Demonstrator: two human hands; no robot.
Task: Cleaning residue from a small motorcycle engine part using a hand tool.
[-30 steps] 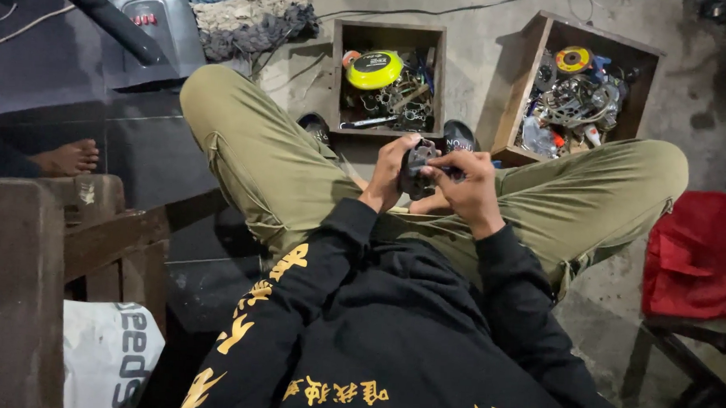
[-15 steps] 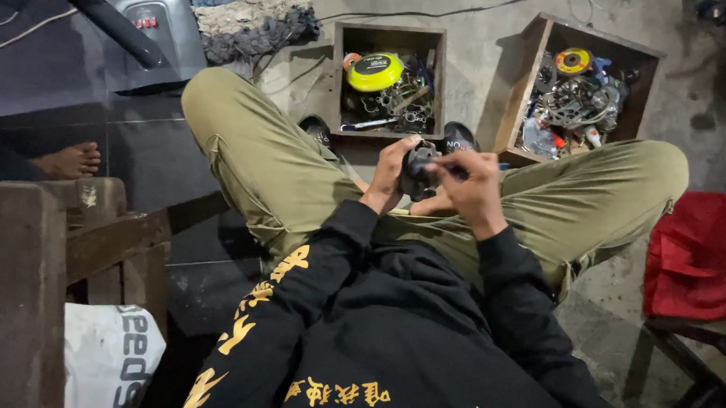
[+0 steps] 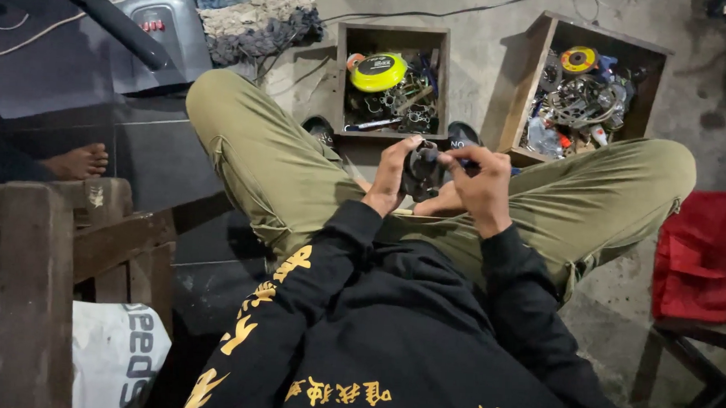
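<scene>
Over lap: left hand (image 3: 390,174), right hand (image 3: 482,185) fingers grasping dark metal part (image 3: 421,170).

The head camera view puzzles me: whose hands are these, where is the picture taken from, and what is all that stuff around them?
The camera sits on a person's head and looks down at their own lap as they sit cross-legged on a concrete floor. Their left hand and right hand together hold a small dark metal part; what it is, I cannot tell. Ahead stand two wooden boxes: the nearer box holds a yellow disc and hardware, the other box has tangled metal parts. A wooden chair stands left, a red cloth right.
</scene>
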